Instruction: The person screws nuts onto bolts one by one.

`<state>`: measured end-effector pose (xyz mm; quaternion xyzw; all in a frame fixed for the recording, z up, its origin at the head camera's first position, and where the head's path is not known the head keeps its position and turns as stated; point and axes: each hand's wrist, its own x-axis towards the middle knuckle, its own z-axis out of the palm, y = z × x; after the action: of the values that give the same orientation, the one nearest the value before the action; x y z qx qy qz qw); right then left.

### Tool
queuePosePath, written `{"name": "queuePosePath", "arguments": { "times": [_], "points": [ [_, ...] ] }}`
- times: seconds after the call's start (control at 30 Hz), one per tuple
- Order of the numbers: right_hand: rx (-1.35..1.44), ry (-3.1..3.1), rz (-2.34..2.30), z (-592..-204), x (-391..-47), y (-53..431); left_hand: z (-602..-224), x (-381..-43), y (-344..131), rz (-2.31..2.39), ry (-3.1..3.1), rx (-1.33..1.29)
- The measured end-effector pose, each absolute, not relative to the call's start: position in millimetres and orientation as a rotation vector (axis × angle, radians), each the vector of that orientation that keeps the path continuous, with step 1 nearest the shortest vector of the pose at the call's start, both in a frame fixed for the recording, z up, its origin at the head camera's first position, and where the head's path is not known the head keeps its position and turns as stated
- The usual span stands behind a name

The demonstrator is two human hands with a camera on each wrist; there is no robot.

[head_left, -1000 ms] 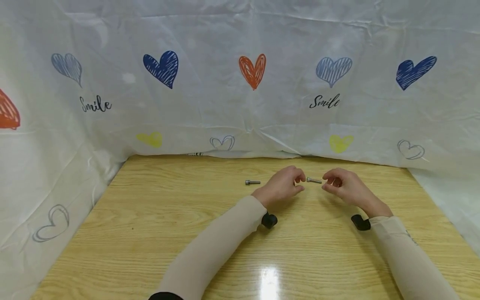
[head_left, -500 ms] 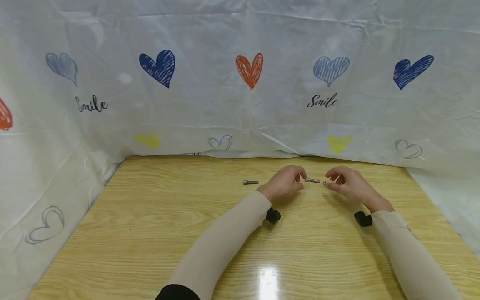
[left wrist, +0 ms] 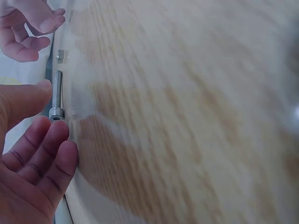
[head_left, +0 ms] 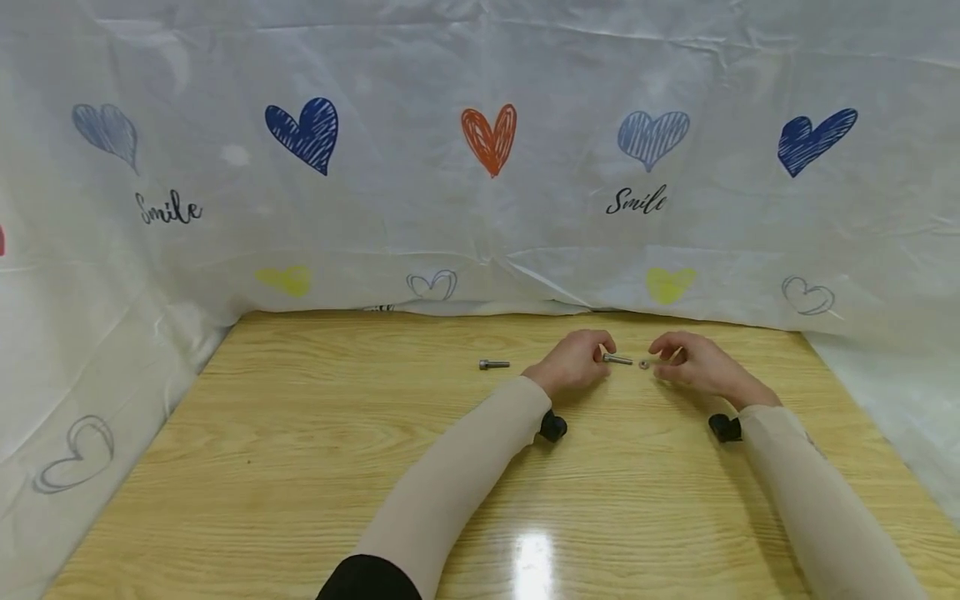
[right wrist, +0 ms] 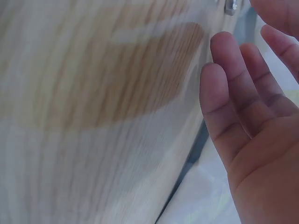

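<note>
A socket-head bolt (head_left: 618,359) lies on the table, its head towards my left hand (head_left: 573,360). That hand's thumb and fingers stand apart around the head. In the left wrist view the fingertips are right at the bolt head (left wrist: 56,113), with the thumb beside the shank. A small hex nut (head_left: 643,364) rests just beyond the bolt's threaded end; the left wrist view also has the nut (left wrist: 60,56). My right hand (head_left: 697,367) hovers beside the nut, fingers loosely bent and thumb apart, holding nothing. The right wrist view catches part of the nut (right wrist: 231,6) above the fingertips.
Another socket-head bolt (head_left: 494,364) lies on the wooden table (head_left: 300,467), left of my left hand. A white cloth (head_left: 420,208) with printed hearts hangs along the table's back edge and left side.
My left hand has moved right, so its fingers now surround the bolt's head. My right hand has drawn back to the right, leaving the nut, hidden at first, in plain view.
</note>
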<state>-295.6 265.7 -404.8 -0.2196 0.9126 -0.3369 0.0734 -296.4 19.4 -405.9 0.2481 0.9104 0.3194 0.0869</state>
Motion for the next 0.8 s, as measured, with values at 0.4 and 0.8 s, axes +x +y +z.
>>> {"name": "queuePosePath", "arguments": {
  "times": [0.4, 0.8],
  "points": [
    [-0.713, 2.703, -0.954, -406, -309, 263, -406, -306, 27, 0.897, 2.737, 0.709],
    [-0.742, 2.651, -0.911, -409, -310, 258, -413, -312, 33, 0.767, 2.785, 0.71]
  ]
}}
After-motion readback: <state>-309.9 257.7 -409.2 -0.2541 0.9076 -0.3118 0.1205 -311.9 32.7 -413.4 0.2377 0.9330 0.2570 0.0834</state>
